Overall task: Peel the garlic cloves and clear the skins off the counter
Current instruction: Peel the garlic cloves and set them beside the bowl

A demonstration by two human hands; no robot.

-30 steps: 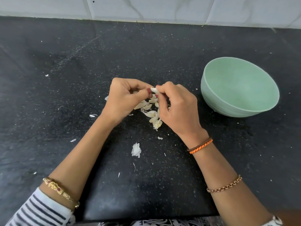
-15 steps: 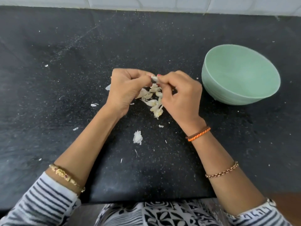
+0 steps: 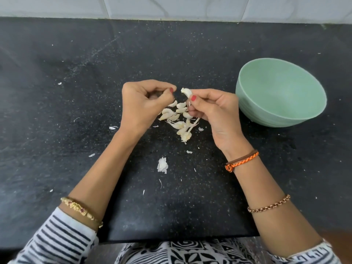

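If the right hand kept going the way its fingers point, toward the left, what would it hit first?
Probably the left hand: the right hand, pinching a garlic clove, faces its fingertips across a small gap. Depth is unclear from this single view.

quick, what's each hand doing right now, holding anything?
Left hand: fingers curled, pinched at the tips; whether they hold a bit of skin cannot be told.
Right hand: pinching a garlic clove.

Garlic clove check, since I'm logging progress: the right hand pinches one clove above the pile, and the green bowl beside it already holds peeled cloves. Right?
Not quite. In the head view the green bowl is empty. The rest stands: the right hand pinches one garlic clove above the pile.
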